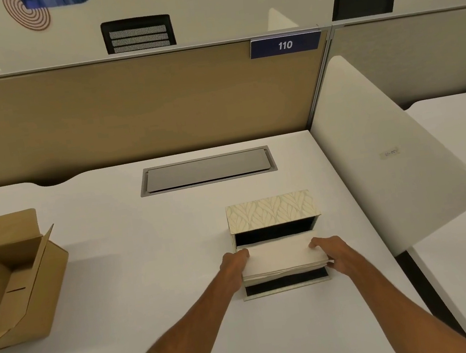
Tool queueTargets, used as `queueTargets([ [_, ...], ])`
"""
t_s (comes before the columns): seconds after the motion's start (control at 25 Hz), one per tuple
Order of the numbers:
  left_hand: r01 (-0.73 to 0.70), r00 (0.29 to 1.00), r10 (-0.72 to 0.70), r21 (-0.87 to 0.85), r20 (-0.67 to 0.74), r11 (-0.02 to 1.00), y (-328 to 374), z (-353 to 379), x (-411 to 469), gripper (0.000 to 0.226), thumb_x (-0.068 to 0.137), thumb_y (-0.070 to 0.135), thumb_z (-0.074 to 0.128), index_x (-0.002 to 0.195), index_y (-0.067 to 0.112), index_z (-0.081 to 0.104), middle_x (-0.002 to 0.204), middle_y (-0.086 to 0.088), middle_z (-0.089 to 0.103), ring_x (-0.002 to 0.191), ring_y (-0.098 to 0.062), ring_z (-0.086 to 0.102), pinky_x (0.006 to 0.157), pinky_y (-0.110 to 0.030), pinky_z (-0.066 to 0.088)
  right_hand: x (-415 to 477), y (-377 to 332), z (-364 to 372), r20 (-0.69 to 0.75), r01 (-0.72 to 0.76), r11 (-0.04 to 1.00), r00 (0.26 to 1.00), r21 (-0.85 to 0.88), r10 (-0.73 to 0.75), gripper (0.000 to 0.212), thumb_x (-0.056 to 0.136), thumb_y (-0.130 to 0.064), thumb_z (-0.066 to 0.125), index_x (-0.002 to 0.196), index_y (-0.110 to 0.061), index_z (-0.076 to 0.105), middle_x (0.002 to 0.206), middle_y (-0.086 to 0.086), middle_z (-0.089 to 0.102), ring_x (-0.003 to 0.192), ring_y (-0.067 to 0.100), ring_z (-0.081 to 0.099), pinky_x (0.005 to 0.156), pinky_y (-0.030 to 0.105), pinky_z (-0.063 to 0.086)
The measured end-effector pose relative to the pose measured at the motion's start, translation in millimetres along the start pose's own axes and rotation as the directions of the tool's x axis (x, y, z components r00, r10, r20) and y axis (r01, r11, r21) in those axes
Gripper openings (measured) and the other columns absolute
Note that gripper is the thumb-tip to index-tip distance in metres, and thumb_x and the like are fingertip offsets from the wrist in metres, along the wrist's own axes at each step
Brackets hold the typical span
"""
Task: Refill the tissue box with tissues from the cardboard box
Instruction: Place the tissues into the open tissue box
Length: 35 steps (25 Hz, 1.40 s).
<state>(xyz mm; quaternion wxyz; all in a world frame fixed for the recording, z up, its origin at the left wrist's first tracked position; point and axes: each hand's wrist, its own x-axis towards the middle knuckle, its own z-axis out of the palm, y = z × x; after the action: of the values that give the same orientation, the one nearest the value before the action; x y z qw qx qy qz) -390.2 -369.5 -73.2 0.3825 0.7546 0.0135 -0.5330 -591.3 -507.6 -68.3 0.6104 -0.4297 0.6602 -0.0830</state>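
Note:
A leaf-patterned tissue box point(271, 210) lies open on the white desk point(148, 260), its dark inside facing me and its flap point(286, 284) folded down toward me. A white stack of tissues point(283, 257) is held at the box's opening, its far edge just inside. My left hand point(234, 264) grips the stack's left end. My right hand point(333, 253) grips its right end. The brown cardboard box point(12, 279) stands open at the desk's left edge, apart from both hands; nothing shows in the part of its inside I can see.
A grey cable hatch point(207, 170) is set into the desk behind the tissue box. A tan partition point(129, 107) with a "110" sign point(285, 44) closes the back. A white curved divider point(384, 152) rises on the right. Two black chairs show beyond the partition.

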Motion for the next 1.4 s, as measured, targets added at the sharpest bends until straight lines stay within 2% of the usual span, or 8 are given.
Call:
queueTargets([
  [0.08, 0.002, 1.0, -0.003, -0.023, -0.021, 1.0, -0.5, -0.2, -0.3, 0.053, 0.094, 0.026, 0.051, 0.14, 0.003, 0.037, 0.133, -0.017, 0.052, 0.118, -0.029, 0.053, 0.098, -0.038, 0.047, -2.0, -3.8, 3.6, 0.016, 0.026, 0.999, 1.0, 0.024, -0.026, 0.074, 0.087, -0.033, 0.068, 0.145, 0.001, 0.034, 0.146, 0.02, 0.042, 0.132, 0.037, 0.042, 0.113, 0.048, 0.038],
  [0.2, 0.008, 1.0, -0.008, -0.067, -0.013, 0.998, 2.5, 0.8, -2.3, 0.046, 0.097, 0.03, 0.046, 0.134, 0.004, 0.043, 0.126, -0.017, 0.056, 0.107, -0.027, 0.055, 0.09, -0.035, 0.048, -4.2, -10.5, 7.0, 0.026, 0.027, 0.999, 0.999, 0.028, -0.028, 0.086, 0.089, -0.055, 0.055, 0.149, 0.0, 0.027, 0.153, 0.019, 0.036, 0.139, 0.037, 0.036, 0.117, 0.049, 0.032],
  [0.32, 0.012, 1.0, -0.013, -0.04, -0.01, 0.999, 5.6, 3.1, -2.8, 0.049, 0.098, 0.033, 0.046, 0.138, 0.005, 0.04, 0.132, -0.016, 0.054, 0.119, -0.03, 0.053, 0.101, -0.039, 0.047, -5.7, -16.4, 7.8, 0.051, 0.008, 1.0, 0.999, 0.013, -0.009, 0.089, 0.089, -0.065, 0.04, 0.152, -0.004, 0.024, 0.156, 0.018, 0.033, 0.141, 0.037, 0.034, 0.119, 0.05, 0.029],
  [0.52, -0.001, 0.999, 0.002, 0.037, -0.04, 0.999, 7.5, 4.7, -3.0, 0.054, 0.097, 0.028, 0.052, 0.142, 0.004, 0.036, 0.135, -0.017, 0.051, 0.123, -0.031, 0.052, 0.106, -0.041, 0.047, -7.3, -19.7, 7.4, 0.062, 0.001, 0.999, 0.998, -0.035, 0.001, 0.088, 0.09, -0.066, 0.035, 0.152, -0.005, 0.024, 0.156, 0.02, 0.033, 0.142, 0.038, 0.034, 0.119, 0.05, 0.029],
  [0.76, 0.0, 1.0, 0.001, 0.062, -0.013, 0.998, 8.5, 1.7, -2.5, 0.053, 0.096, 0.027, 0.054, 0.14, 0.003, 0.038, 0.128, -0.016, 0.053, 0.112, -0.027, 0.053, 0.096, -0.036, 0.049, -4.4, -19.9, 3.7, 0.054, 0.001, 0.995, 0.999, -0.096, 0.004, 0.086, 0.091, -0.064, 0.037, 0.151, -0.004, 0.024, 0.153, 0.019, 0.037, 0.138, 0.037, 0.038, 0.117, 0.049, 0.032],
  [1.0, -0.005, 1.0, 0.005, 0.031, 0.0, 0.999, 13.9, 5.2, -3.8, 0.056, 0.094, 0.031, 0.054, 0.141, 0.003, 0.039, 0.135, -0.017, 0.053, 0.122, -0.032, 0.054, 0.106, -0.044, 0.048, -2.5, -22.6, 5.6, 0.061, 0.015, 0.997, 0.998, -0.075, -0.01, 0.084, 0.093, -0.062, 0.035, 0.152, -0.003, 0.023, 0.155, 0.02, 0.033, 0.142, 0.037, 0.034, 0.119, 0.05, 0.029],
  [1.2, 0.004, 1.0, -0.004, -0.014, -0.003, 1.0, 13.4, 2.1, -2.7, 0.046, 0.096, 0.022, 0.054, 0.136, 0.001, 0.043, 0.127, -0.018, 0.057, 0.115, -0.032, 0.058, 0.1, -0.041, 0.052, -1.4, -22.1, 4.2, 0.064, 0.013, 0.996, 0.998, -0.088, -0.008, 0.085, 0.092, -0.063, 0.037, 0.151, -0.003, 0.025, 0.155, 0.021, 0.034, 0.141, 0.038, 0.035, 0.117, 0.049, 0.031],
  [1.4, 0.023, 0.999, -0.022, -0.023, 0.025, 0.999, 12.3, 0.8, -7.8, 0.041, 0.099, 0.018, 0.05, 0.135, 0.001, 0.044, 0.11, -0.015, 0.054, 0.094, -0.025, 0.055, 0.085, -0.034, 0.05, -3.3, -21.3, 4.8, 0.06, 0.007, 0.993, 0.998, -0.119, 0.0, 0.086, 0.091, -0.064, 0.037, 0.152, -0.004, 0.023, 0.155, 0.019, 0.033, 0.141, 0.037, 0.034, 0.118, 0.05, 0.031],
])
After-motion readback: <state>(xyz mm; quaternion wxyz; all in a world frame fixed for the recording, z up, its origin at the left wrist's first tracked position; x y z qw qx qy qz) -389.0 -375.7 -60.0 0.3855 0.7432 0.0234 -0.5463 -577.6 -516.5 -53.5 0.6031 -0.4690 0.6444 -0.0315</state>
